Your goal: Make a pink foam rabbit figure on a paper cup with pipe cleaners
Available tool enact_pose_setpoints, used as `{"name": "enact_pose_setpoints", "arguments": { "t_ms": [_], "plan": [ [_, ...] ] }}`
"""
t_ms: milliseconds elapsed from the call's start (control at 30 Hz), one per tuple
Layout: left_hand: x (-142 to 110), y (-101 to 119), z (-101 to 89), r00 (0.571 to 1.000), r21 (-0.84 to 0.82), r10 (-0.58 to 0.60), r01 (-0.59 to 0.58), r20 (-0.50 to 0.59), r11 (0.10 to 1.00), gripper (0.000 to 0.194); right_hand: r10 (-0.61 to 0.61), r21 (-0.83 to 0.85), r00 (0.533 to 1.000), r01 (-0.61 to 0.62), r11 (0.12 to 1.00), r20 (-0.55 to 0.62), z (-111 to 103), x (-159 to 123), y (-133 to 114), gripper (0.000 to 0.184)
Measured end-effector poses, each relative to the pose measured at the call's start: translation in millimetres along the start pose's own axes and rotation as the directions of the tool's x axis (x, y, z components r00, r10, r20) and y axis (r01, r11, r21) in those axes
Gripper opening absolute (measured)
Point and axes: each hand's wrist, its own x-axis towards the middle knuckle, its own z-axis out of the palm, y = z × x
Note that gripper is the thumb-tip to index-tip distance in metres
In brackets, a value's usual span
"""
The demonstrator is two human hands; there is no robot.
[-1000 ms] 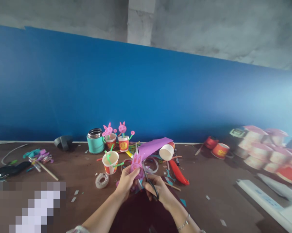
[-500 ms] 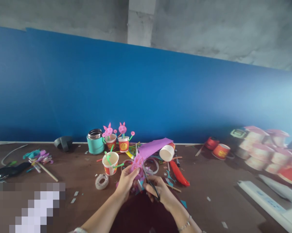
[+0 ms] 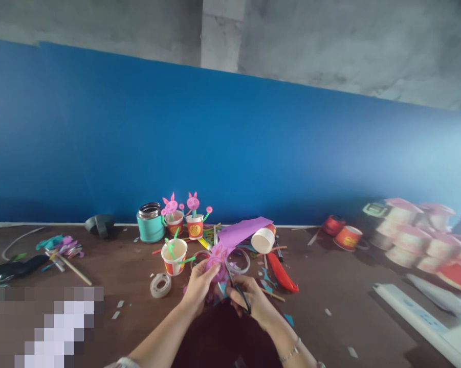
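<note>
Between the fingers of my left hand [image 3: 200,280] is a purple paper rabbit head [image 3: 217,266] with two pointed ears and drawn lines. My right hand [image 3: 249,296] grips black-handled scissors [image 3: 244,298], whose blades lie against the right edge of the paper head. Just behind, a purple paper sheet [image 3: 240,231] leans toward a tipped white-bottomed paper cup [image 3: 263,240]. Left of my hands stands a paper cup [image 3: 174,259] with green straws. Farther back, two red paper cups [image 3: 195,228] carry pink rabbit faces [image 3: 193,203] on straws.
A roll of clear tape [image 3: 160,285], a teal jar [image 3: 151,223] and a red marker-like object [image 3: 283,273] lie around my hands. Stacked paper cups [image 3: 410,237] and a white power strip [image 3: 410,312] are at right. Paper scraps [image 3: 63,246] lie at left.
Both hands keep nearly the same place, with the scissors still at the paper head's right edge. The scissors' handle has shifted very slightly; the view has moved a little.
</note>
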Motion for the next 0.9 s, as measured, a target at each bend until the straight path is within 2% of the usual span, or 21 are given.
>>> {"name": "enact_pose_setpoints", "arguments": {
  "t_ms": [133, 367, 567, 900],
  "plan": [
    [0.8, 0.2, -0.8, 0.999, 0.024, -0.028, 0.028, 0.031, 0.999, 0.041, 0.020, 0.032, 1.000, -0.020, 0.999, 0.010, -1.1, -1.2, -1.3, 0.041],
    [5.3, -3.1, -5.1, 1.000, 0.032, -0.019, 0.018, 0.023, 0.999, 0.041, -0.013, 0.018, 1.000, 0.013, 1.000, 0.023, -2.2, -1.7, -4.2, 0.042],
    [3.4, -1.7, -4.3, 0.999, 0.020, -0.029, 0.028, 0.034, 0.999, 0.037, 0.035, 0.018, 0.999, -0.036, 0.999, 0.020, -4.1, -2.0, -4.1, 0.042],
    [2.1, 2.3, -2.6, 0.998, 0.011, -0.043, 0.043, 0.044, 0.999, 0.036, 0.016, -0.025, 0.999, -0.015, 1.000, 0.032, -9.3, 0.7, 4.8, 0.042]
  ]
}}
